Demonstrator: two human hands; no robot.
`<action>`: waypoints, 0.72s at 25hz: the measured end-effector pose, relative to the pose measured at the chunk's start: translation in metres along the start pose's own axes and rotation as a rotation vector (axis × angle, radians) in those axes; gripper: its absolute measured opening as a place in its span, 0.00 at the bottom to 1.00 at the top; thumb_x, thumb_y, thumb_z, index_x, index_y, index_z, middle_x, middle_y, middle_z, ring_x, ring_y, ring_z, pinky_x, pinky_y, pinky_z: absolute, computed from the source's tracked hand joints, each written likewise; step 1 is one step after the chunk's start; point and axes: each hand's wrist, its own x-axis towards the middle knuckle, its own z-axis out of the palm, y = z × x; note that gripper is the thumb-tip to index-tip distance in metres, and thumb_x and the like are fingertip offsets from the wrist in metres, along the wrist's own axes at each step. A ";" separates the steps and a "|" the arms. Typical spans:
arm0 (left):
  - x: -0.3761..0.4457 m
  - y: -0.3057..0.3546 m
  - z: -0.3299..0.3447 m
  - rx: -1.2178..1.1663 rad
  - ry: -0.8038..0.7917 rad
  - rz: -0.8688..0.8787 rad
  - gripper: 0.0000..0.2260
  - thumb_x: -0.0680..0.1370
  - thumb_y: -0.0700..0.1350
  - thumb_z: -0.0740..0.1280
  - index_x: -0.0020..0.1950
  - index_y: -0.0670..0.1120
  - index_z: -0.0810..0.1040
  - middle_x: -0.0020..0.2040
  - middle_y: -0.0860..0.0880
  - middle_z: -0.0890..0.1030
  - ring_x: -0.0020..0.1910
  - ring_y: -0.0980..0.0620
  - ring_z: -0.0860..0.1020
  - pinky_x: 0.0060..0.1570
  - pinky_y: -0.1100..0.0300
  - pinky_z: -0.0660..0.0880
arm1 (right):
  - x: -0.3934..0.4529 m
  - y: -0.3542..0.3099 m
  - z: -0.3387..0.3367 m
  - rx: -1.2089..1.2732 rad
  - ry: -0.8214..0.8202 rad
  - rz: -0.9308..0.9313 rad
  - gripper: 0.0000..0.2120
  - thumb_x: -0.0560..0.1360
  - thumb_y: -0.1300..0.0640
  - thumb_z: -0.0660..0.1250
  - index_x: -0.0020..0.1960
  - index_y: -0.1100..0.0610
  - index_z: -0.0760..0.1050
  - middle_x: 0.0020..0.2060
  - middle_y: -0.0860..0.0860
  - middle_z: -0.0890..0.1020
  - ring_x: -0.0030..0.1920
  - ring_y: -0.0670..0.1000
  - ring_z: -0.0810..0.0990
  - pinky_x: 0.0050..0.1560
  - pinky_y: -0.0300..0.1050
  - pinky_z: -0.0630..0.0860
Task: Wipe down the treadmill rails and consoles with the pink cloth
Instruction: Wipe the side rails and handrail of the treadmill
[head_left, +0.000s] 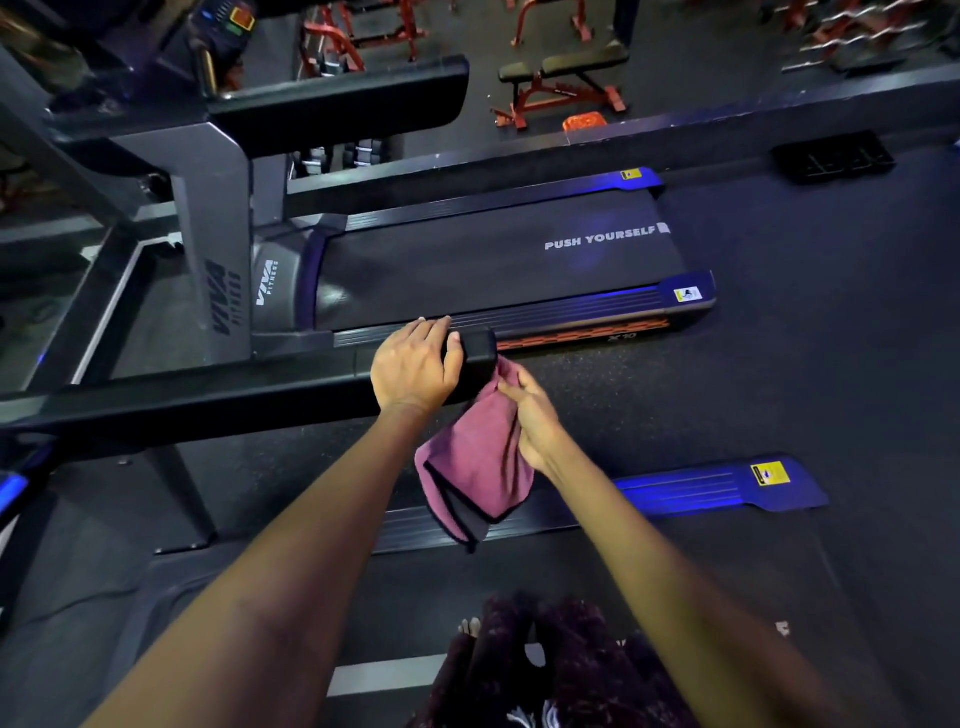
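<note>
A black treadmill handrail runs from the left edge to its end cap near the middle. My left hand grips the rail just short of that end cap, fingers curled over the top. The pink cloth hangs below the rail's end, its top bunched against the cap. My right hand holds the cloth's upper part right under the rail end. The second handrail and the console lie farther back at the upper left.
The treadmill belt marked PUSH YOURSELF lies beyond the rail, with side steps lit blue. A second treadmill's side rail sits at the right below my arm. Red weight benches stand at the back. My legs show at the bottom.
</note>
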 end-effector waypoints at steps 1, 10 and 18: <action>0.000 -0.001 0.001 0.010 0.009 0.001 0.17 0.75 0.48 0.56 0.45 0.44 0.84 0.39 0.48 0.84 0.40 0.49 0.83 0.44 0.62 0.70 | 0.002 -0.009 0.001 0.001 0.002 -0.046 0.16 0.78 0.66 0.57 0.63 0.57 0.72 0.53 0.49 0.80 0.54 0.48 0.78 0.58 0.40 0.73; -0.001 -0.002 0.004 -0.009 0.002 -0.013 0.19 0.75 0.48 0.54 0.53 0.44 0.82 0.51 0.47 0.84 0.54 0.45 0.81 0.60 0.54 0.67 | 0.003 -0.006 0.002 0.008 -0.004 -0.031 0.19 0.77 0.70 0.55 0.67 0.62 0.69 0.50 0.48 0.80 0.48 0.43 0.79 0.50 0.33 0.75; -0.002 -0.001 0.000 0.026 -0.008 -0.029 0.21 0.76 0.49 0.52 0.61 0.44 0.78 0.59 0.47 0.80 0.61 0.44 0.76 0.66 0.47 0.53 | 0.013 -0.050 0.001 -0.212 -0.044 -0.209 0.12 0.77 0.66 0.61 0.54 0.52 0.76 0.51 0.45 0.80 0.54 0.43 0.76 0.58 0.33 0.70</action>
